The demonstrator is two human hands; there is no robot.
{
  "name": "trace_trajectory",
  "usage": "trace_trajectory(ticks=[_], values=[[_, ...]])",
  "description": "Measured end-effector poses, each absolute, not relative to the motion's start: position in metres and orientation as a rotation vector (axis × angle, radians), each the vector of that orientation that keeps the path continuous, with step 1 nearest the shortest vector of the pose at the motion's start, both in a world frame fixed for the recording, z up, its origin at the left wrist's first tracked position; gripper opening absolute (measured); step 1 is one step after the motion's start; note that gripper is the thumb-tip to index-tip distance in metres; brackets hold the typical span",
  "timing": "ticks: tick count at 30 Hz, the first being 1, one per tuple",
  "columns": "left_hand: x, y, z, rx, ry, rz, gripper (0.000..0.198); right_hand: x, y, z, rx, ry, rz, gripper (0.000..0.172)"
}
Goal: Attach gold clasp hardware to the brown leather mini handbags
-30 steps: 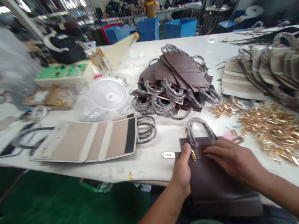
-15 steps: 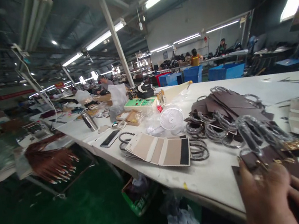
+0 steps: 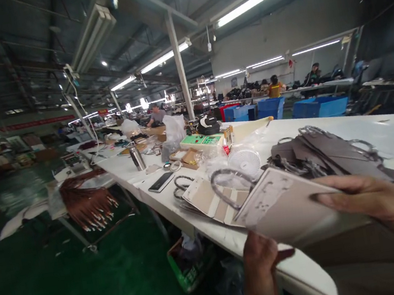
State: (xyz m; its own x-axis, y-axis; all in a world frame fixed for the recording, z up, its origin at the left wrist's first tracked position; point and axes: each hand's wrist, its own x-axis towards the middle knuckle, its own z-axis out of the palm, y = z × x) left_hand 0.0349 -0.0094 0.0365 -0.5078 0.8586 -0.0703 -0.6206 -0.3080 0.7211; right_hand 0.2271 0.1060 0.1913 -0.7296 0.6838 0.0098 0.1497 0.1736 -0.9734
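Observation:
A taupe bag panel (image 3: 285,208) with a plastic-wrapped loop handle (image 3: 222,188) is raised above the table's front edge, its pale inner side in view. My right hand (image 3: 362,196) pinches its upper right edge, thumb on the pale face. My left hand (image 3: 260,257) is closed at the lower left corner of the panel; a dark strip shows beside its fingers. Behind the panel, an opened beige piece (image 3: 199,197) lies on the white table (image 3: 178,215), partly covered. A heap of brown panels (image 3: 325,152) with wrapped handles rests farther right.
A small white fan (image 3: 244,161), a phone (image 3: 161,182), a steel bottle (image 3: 137,158) and a green-topped machine (image 3: 201,140) stand or lie on the table. Brown straps (image 3: 87,199) hang at left. A green box (image 3: 186,269) is under the table edge. People sit in the background.
The panel with its handle has been lifted and moved left, pale side now showing. Both hands now hold it apart from each other. The view has swung left.

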Motion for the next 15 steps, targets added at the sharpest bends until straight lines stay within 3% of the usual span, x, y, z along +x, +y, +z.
trace_trajectory(ticks=[2,6,9,12,15], values=[[0.012,-0.011,0.038,0.390,0.925,1.916,0.070,0.188,0.112,0.189,-0.679,-1.817,2.073,0.055],[-0.047,-0.003,0.042,0.284,1.273,2.062,0.068,0.153,0.124,0.155,-0.598,-1.918,2.185,0.054],[-0.101,0.012,0.042,0.151,1.477,2.100,0.065,0.159,0.144,0.121,-0.605,-2.185,1.964,0.032],[-0.150,0.035,0.043,0.107,1.592,2.037,0.048,0.158,0.182,0.089,-0.779,-2.357,1.532,0.016],[-0.182,0.055,0.041,0.139,1.687,1.977,0.037,0.137,0.223,0.057,-1.150,-2.271,1.172,0.021]])
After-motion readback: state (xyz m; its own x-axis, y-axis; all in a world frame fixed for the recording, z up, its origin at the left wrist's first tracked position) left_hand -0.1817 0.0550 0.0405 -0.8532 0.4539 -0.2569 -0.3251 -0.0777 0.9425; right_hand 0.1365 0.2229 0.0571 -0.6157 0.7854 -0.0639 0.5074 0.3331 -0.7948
